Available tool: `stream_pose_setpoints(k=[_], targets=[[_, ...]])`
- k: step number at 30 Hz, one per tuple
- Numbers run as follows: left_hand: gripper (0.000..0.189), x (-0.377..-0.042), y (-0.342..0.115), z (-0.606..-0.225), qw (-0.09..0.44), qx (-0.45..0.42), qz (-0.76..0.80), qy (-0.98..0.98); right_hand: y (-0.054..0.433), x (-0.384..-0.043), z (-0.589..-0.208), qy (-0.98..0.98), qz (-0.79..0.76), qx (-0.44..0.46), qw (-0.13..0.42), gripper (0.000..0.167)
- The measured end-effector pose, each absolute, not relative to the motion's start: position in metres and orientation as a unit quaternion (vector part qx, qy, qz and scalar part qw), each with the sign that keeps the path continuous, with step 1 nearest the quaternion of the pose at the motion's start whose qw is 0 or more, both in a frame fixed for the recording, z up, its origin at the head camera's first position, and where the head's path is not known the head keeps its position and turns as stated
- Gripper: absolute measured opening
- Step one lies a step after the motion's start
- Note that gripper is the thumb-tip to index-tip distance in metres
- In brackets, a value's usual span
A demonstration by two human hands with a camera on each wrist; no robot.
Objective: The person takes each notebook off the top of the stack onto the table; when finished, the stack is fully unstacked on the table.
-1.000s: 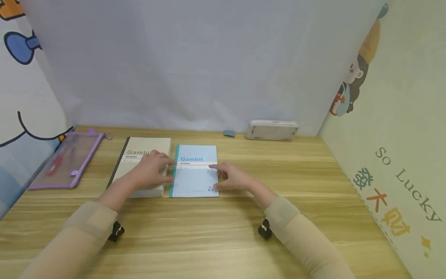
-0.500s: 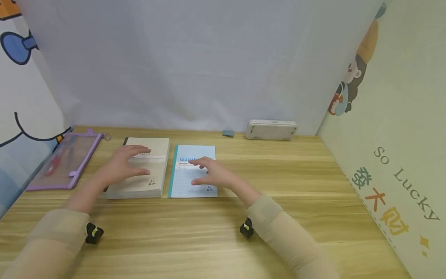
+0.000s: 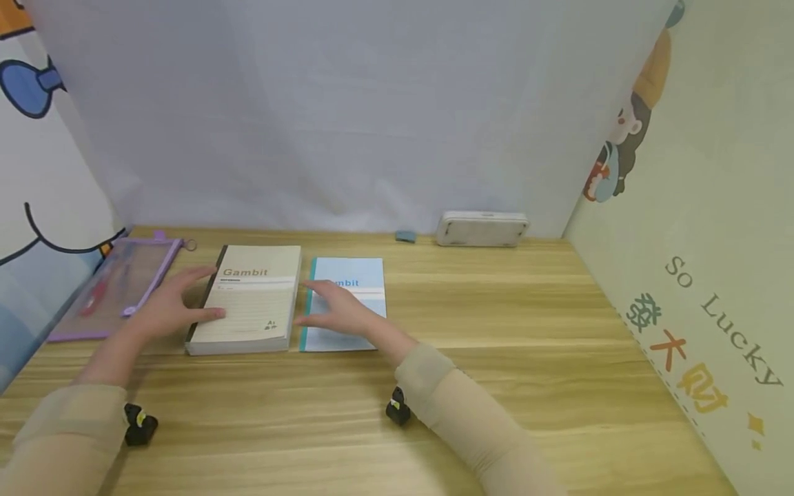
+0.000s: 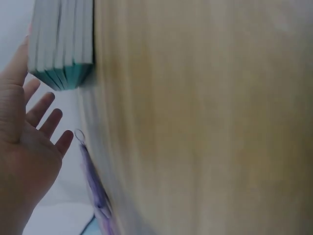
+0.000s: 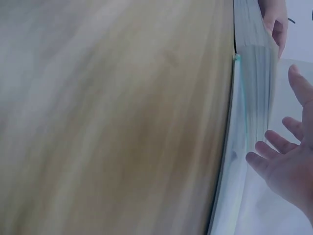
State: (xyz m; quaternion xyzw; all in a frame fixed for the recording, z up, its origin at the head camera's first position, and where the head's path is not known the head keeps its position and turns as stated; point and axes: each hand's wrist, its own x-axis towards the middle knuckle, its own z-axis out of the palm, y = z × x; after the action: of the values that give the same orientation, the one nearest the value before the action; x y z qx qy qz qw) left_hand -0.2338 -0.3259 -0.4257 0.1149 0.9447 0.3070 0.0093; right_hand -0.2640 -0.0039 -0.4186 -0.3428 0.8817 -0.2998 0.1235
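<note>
A thick stack of cream notebooks (image 3: 251, 317) marked "Gambit" lies left of centre on the table, its layered edges showing in the left wrist view. Just right of it lies a thin blue notebook (image 3: 366, 272). My left hand (image 3: 163, 310) is at the stack's left side, thumb and forefinger spread and overlapping its dark spine in the head view. Over the blue notebook, partly covering it, my right hand (image 3: 340, 310) points its spread thumb and fingers at the stack's right edge. In the right wrist view its fingers (image 5: 279, 143) are parted, with nothing between them.
A purple-edged zip pouch (image 3: 120, 289) with a red item inside lies at the left, close by the left hand. Against the back curtain (image 3: 347, 124) are a small blue-grey block (image 3: 406, 237) and a white case (image 3: 482, 229). A printed wall (image 3: 695, 275) bounds the right.
Both hands have moved left: the left from over the cream stack to its left side, the right from the blue notebook's right edge across to the stack's right side. The notebooks stay put.
</note>
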Motion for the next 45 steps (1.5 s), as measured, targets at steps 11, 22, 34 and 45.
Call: stream_pose_setpoints(k=[11, 22, 34, 45], targets=[[0.090, -0.231, -0.337, -0.429, 0.064, 0.076, 0.315, 0.944, -0.028, -0.261, -0.427, 0.885, -0.288, -0.335, 0.150, 0.080], [0.088, -0.231, -0.338, -0.425, 0.076, 0.084, 0.319, 0.941, -0.031, -0.258, -0.420, 0.894, -0.269, -0.325, 0.151, 0.082], [0.085, -0.234, -0.331, -0.422, 0.059, 0.076, 0.359, 0.928, -0.030, -0.257, -0.419, 0.887, -0.310, -0.307, 0.149, 0.082], [0.071, -0.230, -0.319, -0.403, 0.038, 0.065, 0.402, 0.912, -0.015, -0.263, -0.414, 0.881, -0.334, -0.310, 0.127, 0.072]])
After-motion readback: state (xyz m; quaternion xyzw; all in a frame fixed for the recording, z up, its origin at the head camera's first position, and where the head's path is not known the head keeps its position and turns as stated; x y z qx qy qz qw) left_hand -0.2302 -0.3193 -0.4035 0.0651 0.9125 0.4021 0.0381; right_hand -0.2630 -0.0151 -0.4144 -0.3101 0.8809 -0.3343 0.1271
